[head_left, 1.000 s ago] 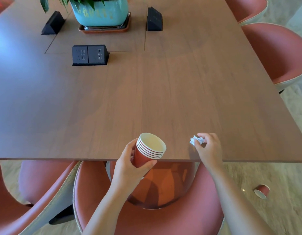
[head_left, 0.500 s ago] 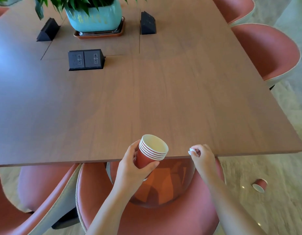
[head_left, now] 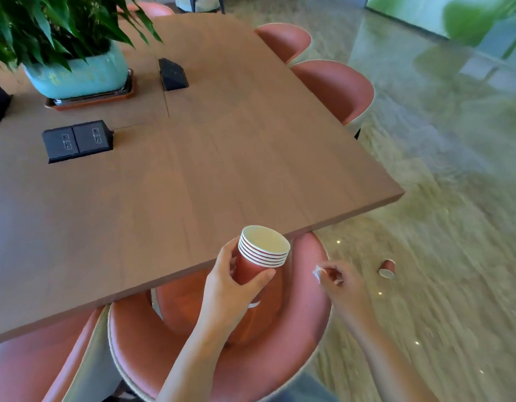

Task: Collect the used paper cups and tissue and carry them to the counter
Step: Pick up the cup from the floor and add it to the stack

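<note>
Now the left hand [head_left: 227, 280] is curled round a nested stack of red paper cups with white rims [head_left: 259, 256], thumb on the near side and fingers on the far side. The stack is tilted slightly, with its open mouth facing up, just off the near edge of the brown wooden table [head_left: 193, 184]. To the right, the right hand [head_left: 341, 282] pinches a small crumpled white tissue [head_left: 317, 272] between thumb and fingertips, with the other fingers loosely bent. It hovers above the seat of a pink upholstered chair [head_left: 309, 314]. Further right, well apart from both hands, a single red paper cup [head_left: 386, 268] lies on its side on the pale polished floor [head_left: 425, 227].

The step in hand looks like gathering what is left. A tidy way would be to drop the tissue into the top cup of the stack, which frees the right hand for the fallen cup. The stack should stay mouth-up so the tissue does not tumble out while bending. The floor cup may roll when touched, so a grasp across its body is likely safer than a poke at its rim. It can then nest onto the stack for the walk to the counter.
</note>
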Demonstrator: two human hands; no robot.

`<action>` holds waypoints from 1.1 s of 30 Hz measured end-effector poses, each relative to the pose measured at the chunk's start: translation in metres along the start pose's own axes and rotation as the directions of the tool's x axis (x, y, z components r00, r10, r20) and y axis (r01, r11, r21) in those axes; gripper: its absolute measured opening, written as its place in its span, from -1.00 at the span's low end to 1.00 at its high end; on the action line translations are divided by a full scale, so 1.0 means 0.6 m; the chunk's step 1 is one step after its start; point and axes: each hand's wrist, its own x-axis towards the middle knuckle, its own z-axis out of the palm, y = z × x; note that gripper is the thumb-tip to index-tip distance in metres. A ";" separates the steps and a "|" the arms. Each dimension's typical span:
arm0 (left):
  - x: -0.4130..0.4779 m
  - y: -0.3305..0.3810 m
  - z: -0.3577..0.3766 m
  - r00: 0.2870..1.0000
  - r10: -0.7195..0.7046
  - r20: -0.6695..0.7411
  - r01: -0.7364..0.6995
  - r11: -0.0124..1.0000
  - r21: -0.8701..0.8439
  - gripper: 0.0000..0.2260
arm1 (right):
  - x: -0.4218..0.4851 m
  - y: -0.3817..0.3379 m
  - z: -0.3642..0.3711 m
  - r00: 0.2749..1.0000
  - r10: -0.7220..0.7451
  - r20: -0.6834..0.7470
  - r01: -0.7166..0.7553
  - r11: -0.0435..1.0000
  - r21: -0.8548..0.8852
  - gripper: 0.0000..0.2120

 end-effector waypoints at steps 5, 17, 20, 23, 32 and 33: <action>-0.033 -0.004 0.067 0.991 0.001 0.135 0.000 1.000 -0.001 -0.49 | -0.077 0.022 -0.076 0.988 0.018 -0.151 -0.022 0.999 -0.024 -0.74; -0.073 0.053 0.305 0.911 0.002 0.413 -0.016 0.999 0.029 -0.48 | -0.132 0.108 -0.293 0.914 0.124 -0.386 -0.133 0.991 0.005 -0.86; -0.065 0.076 0.406 0.902 0.011 0.433 -0.031 0.999 0.038 -0.45 | -0.104 0.132 -0.374 0.902 0.125 -0.414 -0.136 0.991 0.001 -0.78; -0.058 0.104 0.512 0.905 0.037 0.425 -0.063 0.997 0.046 -0.45 | -0.071 0.157 -0.469 0.894 0.131 -0.429 -0.145 0.989 -0.002 -0.79; -0.014 0.137 0.683 0.928 0.046 0.370 -0.062 0.998 0.032 -0.39 | 0.029 0.207 -0.647 0.873 0.111 -0.475 -0.150 0.988 -0.045 -0.90; -0.001 0.137 0.691 0.936 0.043 0.349 -0.058 0.998 0.030 -0.40 | 0.048 0.210 -0.651 0.880 0.115 -0.460 -0.147 0.989 -0.034 -0.88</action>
